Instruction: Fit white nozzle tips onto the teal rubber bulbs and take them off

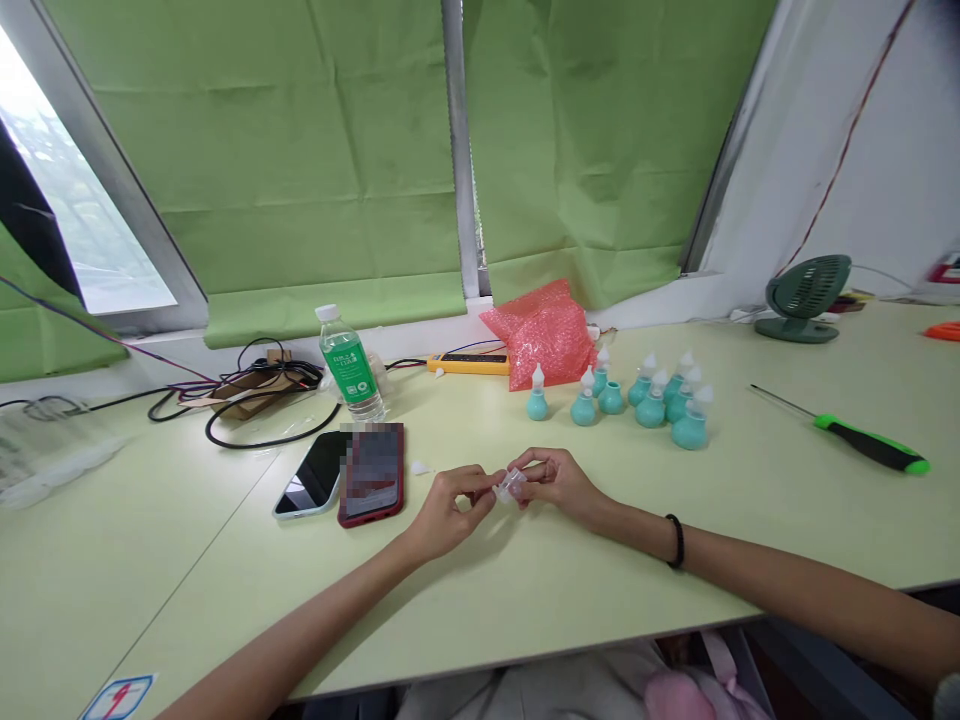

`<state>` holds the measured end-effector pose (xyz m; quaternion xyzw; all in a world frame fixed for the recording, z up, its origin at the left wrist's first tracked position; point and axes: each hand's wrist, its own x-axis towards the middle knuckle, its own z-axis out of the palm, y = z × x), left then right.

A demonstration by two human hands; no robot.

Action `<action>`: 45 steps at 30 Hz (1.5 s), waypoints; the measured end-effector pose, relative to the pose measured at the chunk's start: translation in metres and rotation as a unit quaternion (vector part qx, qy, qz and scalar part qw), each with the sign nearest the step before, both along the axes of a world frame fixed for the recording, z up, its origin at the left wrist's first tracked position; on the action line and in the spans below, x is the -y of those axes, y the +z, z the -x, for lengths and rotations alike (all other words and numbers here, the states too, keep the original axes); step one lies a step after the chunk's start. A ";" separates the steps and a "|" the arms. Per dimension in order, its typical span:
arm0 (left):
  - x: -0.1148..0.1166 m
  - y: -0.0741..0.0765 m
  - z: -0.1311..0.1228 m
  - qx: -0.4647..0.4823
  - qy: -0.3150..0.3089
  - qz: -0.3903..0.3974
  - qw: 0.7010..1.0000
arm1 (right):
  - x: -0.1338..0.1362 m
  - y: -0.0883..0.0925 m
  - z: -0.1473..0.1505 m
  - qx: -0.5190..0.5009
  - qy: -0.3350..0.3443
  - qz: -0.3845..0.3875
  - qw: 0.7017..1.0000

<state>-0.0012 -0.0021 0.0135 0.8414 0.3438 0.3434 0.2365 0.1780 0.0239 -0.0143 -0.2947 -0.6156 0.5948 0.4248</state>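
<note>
Between my two hands, above the middle of the table, is a small clear plastic piece (511, 487). My left hand (455, 510) pinches its left side with thumb and forefinger. From the right, my right hand (556, 484) grips the same piece, its fingers curled round it. Beyond my right hand stand several small turquoise bulbs (649, 408), most topped with clear pointed nozzles. One turquoise bulb (611, 398) in the group has no nozzle on it. Left of my left hand lies a small white tip (421, 467).
Two phones (373, 475) lie at the left, with a water bottle (351, 370) behind them. A red bubble-wrap bag (547, 338) and a yellow power strip (469, 364) sit at the back. Rightward are a screwdriver (862, 438) and a green fan (806, 295). Black cables (262, 400) coil at back left.
</note>
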 end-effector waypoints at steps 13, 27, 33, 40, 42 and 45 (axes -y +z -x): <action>-0.005 0.011 0.009 -0.044 -0.048 0.068 0.996 | 0.001 0.009 0.002 -0.007 -0.001 -0.005 1.000; -0.042 0.012 0.053 -0.464 0.171 -0.214 0.843 | -0.013 0.012 -0.005 -0.022 -0.052 -0.017 0.998; -0.032 0.001 0.026 -0.338 0.087 -0.204 0.915 | -0.004 0.016 -0.003 -0.015 -0.003 -0.058 0.998; -0.020 -0.008 0.015 -0.208 0.070 -0.184 0.958 | -0.001 0.009 0.000 0.037 -0.057 -0.180 0.981; -0.013 -0.002 0.012 -0.142 0.073 -0.144 0.977 | 0.002 0.009 0.000 0.062 -0.067 -0.218 0.972; -0.002 0.005 0.007 -0.076 0.050 -0.059 0.994 | 0.009 0.010 0.002 0.094 -0.082 -0.305 0.944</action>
